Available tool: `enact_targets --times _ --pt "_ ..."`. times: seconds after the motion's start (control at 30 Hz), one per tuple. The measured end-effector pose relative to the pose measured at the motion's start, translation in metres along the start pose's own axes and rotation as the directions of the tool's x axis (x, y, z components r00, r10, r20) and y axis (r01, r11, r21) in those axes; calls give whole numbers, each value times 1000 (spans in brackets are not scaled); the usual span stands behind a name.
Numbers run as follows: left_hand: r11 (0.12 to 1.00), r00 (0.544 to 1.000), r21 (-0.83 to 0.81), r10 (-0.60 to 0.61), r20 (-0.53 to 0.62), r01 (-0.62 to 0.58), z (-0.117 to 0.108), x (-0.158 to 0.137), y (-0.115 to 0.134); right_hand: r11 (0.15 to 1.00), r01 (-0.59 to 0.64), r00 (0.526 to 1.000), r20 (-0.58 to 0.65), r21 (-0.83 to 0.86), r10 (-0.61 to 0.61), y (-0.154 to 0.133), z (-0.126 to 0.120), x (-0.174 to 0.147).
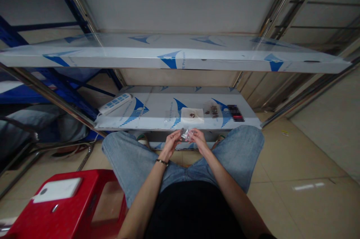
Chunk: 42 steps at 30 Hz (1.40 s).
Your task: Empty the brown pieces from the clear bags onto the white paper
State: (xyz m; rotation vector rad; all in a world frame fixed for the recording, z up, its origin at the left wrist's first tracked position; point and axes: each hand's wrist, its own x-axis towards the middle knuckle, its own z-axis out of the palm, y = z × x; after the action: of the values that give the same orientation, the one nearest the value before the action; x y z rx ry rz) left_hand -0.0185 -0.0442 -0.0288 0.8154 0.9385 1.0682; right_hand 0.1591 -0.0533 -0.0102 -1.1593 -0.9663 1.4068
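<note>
Between my two hands, just in front of the lower shelf's edge, is a small clear plastic bag [186, 134]. My left hand [172, 142] pinches its left side, and my right hand [199, 139] grips its right side. What the bag holds, if anything, is too small to make out. Beyond my hands, a white sheet [198, 117] lies on the lower shelf [152, 119] with a small dark curved item [192, 115] on it. To its right sits a clear bag of small brown pieces [214, 111].
A white power strip [116, 104] lies at the shelf's left end, and a blurred-out dark and red item [236, 113] at its right. The upper shelf [140, 59] crosses above. A red stool [70, 209] bearing a white device [57, 189] stands at my left.
</note>
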Motion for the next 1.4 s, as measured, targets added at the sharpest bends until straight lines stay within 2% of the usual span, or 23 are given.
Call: enact_targets --times 0.07,0.27,0.37,0.47,0.7,0.9,1.03,1.17,1.3,1.4 --pt "999 1000 -29 -26 7 26 0 0 -2 1000 -5 1000 8 -4 5 -2 0 -1" --pt "951 999 -304 -41 33 49 0 1 -6 999 -45 999 -12 2 45 -3 -3 -5" --pt "943 1000 -333 -14 26 22 0 1 -4 997 -67 995 -69 28 69 0 -5 -5" --pt "958 1000 -285 -3 -2 2 1 2 -3 994 -71 990 -113 88 81 4 -6 -3" --pt "993 999 -108 -55 0 54 4 1 -9 986 -59 985 -154 154 83 9 -6 2" --pt "1000 1000 12 -18 -16 18 4 -1 -7 987 -41 984 -166 157 68 17 -8 5" --pt "999 998 45 1 -67 2 1 0 -6 990 -3 978 -208 140 33 19 -11 9" --pt "1000 995 25 -2 -102 4 -5 2 -4 971 55 964 -267 232 9 18 -14 12" --pt "999 986 27 43 -162 -39 -14 12 9 950 39 940 -334 309 70 22 -16 14" --pt "988 973 115 126 -195 -105 -18 33 29 949 1 940 -325 316 108 27 -15 13"
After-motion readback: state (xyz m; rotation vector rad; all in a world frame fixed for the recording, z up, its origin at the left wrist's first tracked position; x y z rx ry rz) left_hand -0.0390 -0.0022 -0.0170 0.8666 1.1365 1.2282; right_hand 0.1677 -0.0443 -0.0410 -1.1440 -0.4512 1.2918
